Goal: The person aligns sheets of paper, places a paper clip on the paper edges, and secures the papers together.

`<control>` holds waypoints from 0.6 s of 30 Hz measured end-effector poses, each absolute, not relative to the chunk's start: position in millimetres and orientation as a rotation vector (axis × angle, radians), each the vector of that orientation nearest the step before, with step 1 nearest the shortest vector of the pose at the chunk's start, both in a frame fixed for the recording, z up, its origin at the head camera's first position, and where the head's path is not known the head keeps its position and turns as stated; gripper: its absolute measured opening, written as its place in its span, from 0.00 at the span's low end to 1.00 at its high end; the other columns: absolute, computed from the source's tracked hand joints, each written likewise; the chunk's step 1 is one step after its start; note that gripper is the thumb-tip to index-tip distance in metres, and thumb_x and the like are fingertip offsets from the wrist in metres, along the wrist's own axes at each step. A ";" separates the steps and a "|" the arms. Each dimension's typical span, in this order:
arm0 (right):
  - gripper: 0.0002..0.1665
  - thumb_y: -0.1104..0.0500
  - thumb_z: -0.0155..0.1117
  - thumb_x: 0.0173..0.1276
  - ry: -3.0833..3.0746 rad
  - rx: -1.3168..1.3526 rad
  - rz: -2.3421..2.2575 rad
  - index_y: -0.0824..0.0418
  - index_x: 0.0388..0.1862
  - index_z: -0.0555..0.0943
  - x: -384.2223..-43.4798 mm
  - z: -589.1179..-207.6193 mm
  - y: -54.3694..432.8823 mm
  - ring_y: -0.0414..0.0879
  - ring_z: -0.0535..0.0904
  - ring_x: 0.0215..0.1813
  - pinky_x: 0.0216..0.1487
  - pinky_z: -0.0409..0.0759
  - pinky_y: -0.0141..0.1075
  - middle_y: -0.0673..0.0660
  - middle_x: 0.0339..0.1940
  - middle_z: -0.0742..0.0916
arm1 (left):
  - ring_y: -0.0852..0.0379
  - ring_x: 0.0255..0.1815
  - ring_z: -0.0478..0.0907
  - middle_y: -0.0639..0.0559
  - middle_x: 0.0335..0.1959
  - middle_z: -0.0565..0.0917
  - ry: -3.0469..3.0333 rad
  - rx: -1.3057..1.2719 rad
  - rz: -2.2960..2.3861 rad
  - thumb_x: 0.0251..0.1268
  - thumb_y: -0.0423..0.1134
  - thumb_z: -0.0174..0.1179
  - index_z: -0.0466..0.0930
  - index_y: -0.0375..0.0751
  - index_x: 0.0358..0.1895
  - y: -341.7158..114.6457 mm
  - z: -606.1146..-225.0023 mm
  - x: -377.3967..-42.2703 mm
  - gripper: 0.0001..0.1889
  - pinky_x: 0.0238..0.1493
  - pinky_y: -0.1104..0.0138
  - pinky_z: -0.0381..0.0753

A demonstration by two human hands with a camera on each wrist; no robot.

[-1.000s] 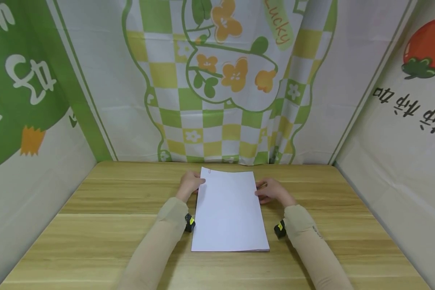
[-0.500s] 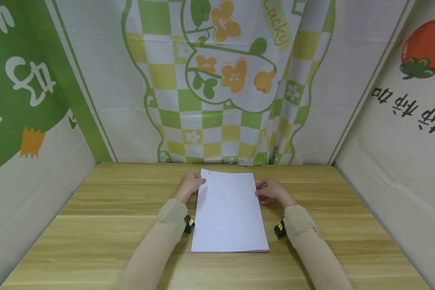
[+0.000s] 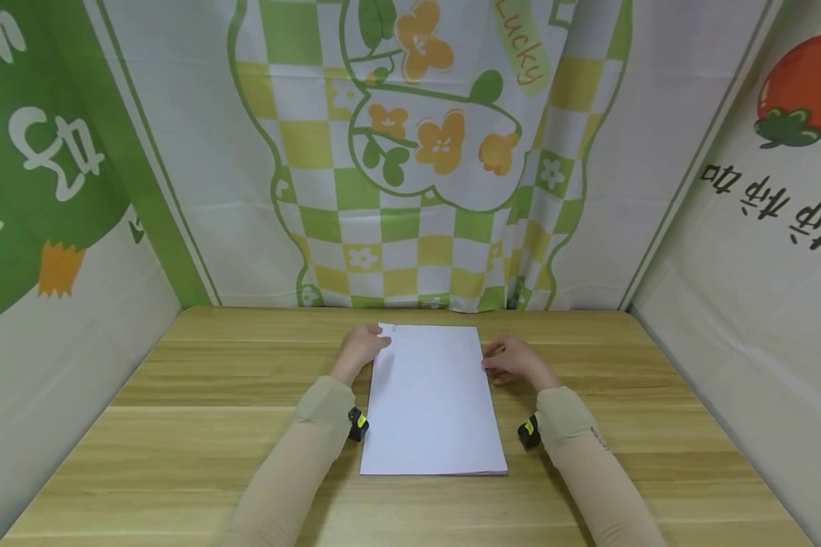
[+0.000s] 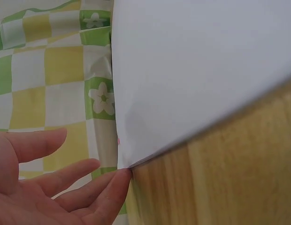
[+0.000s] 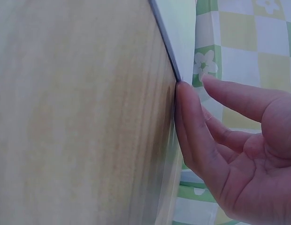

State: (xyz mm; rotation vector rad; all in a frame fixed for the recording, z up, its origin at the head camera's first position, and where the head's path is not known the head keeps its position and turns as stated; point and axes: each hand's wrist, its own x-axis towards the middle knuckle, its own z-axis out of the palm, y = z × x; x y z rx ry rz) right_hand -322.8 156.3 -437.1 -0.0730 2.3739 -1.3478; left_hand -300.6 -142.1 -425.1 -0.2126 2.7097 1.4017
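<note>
A stack of white paper sheets [image 3: 434, 403] lies flat on the wooden table, long side toward the person. At its far left corner sits a small reddish paper clip [image 3: 394, 328], of which only a sliver shows in the left wrist view. My left hand [image 3: 359, 353] is beside that corner; in the left wrist view its fingertips [image 4: 121, 178] touch the paper's edge while the thumb stays apart. Across the stack, my right hand [image 3: 515, 358] rests its fingertips [image 5: 185, 93] against the right edge, thumb held away from the sheets.
The wooden table [image 3: 198, 456] extends on both sides of the paper. A green and yellow checked curtain [image 3: 400, 251] hangs right behind its far edge, with printed cloth walls left and right. Each wrist carries a small black camera [image 3: 358, 423].
The far left corner of the paper stack, raised a little earlier, has come down flat. My left fingers have shifted slightly; the right hand looks still.
</note>
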 end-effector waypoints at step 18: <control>0.22 0.58 0.60 0.67 2.413 -0.194 -1.281 0.72 0.53 0.72 -324.6 -436.9 165.2 0.49 0.83 0.38 0.39 0.83 0.41 0.64 0.38 0.84 | 0.40 0.63 0.69 0.36 0.62 0.73 2.725 -0.169 1.490 0.66 0.40 0.54 0.73 0.29 0.59 -147.0 -425.7 -294.9 0.22 0.61 0.52 0.70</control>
